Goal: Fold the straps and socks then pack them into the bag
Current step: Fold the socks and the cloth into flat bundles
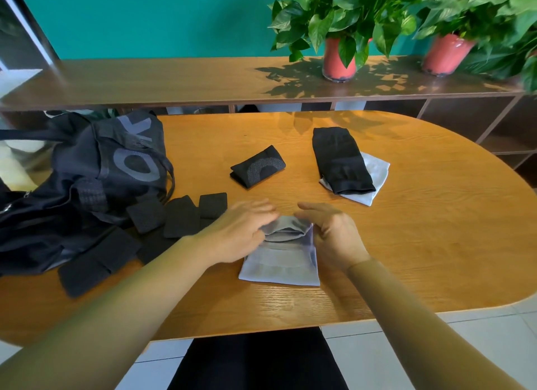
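Tabletop (406,259) inventory: one dark bag (87,180) at the left edge; black straps (180,218) beside it, at least five pieces, exact count unclear. One folded black sock (258,167) at centre. One black sock (341,160) lying flat over one light sock (374,169). One light grey sock (280,262) nearest the person, its top edge pinched in the curled fingers of left hand (241,232) and right hand (334,235). Two potted plants (340,26) on the shelf behind.
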Demonstrator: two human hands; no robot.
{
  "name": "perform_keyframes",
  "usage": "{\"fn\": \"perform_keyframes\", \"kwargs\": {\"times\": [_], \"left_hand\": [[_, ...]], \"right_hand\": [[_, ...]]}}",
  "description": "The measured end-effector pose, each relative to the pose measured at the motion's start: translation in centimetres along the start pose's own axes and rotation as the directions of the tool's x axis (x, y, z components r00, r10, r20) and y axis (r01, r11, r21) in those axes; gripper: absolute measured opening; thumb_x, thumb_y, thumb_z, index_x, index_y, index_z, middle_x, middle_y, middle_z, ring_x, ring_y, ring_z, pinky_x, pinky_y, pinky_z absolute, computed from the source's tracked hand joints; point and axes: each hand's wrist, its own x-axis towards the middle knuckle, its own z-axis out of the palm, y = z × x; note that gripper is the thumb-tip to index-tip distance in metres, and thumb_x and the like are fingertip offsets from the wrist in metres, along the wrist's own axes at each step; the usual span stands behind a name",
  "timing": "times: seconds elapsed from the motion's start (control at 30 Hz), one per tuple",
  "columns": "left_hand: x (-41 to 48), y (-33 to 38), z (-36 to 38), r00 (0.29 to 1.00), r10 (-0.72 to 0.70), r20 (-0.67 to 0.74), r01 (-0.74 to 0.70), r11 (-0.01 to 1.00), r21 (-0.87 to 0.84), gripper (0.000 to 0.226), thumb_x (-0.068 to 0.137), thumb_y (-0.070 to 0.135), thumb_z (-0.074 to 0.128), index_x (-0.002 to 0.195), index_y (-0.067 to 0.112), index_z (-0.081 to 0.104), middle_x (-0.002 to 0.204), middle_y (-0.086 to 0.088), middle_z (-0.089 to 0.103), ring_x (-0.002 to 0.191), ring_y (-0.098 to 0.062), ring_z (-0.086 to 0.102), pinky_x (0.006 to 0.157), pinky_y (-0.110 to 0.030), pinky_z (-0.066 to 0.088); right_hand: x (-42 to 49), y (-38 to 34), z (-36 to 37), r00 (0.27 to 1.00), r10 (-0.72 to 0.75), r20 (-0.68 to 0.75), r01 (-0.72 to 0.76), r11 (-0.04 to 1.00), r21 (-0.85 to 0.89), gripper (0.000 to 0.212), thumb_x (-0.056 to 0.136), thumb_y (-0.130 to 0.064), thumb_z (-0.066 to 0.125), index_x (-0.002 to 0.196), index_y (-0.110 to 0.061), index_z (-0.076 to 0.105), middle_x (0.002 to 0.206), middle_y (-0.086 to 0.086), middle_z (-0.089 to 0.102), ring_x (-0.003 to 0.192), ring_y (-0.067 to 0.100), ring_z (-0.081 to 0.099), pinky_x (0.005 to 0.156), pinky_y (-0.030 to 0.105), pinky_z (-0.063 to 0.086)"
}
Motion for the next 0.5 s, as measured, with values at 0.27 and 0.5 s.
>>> {"fn": "perform_keyframes", "kwargs": {"times": [0.27, 0.5], "left_hand": [[-2.5, 0.4, 3.4, 0.97, -0.11, 0.217, 0.022, 0.928, 0.372, 0.086, 0.084, 0.074, -0.003, 0.147, 0.019, -0.024, 0.153, -0.003, -0.032, 0.14, -0.014, -0.032, 0.117, -0.036, -0.018], [-2.8, 0.1, 4.5, 0.985, -0.098, 0.143, 0.024, 0.894, 0.447, 0.093, 0.08, 0.076, -0.006, 0.147, 0.014, -0.024, 0.155, -0.009, -0.029, 0.143, -0.019, -0.028, 0.118, -0.039, -0.015]], "right_hand": [[-3.8, -2.7, 1.0, 0.879, 0.058, 0.473, 0.059, 0.972, -0.229, 0.065, 0.098, -0.052, 0.01, 0.151, -0.019, -0.005, 0.158, -0.003, -0.014, 0.143, 0.006, -0.02, 0.114, 0.025, -0.015], [-4.6, -2.7, 1.6, 0.89, 0.109, 0.443, 0.062, 0.933, -0.354, 0.067, 0.093, -0.053, 0.0, 0.15, -0.021, -0.013, 0.156, -0.004, -0.022, 0.141, 0.008, -0.026, 0.117, 0.029, -0.014]]}}
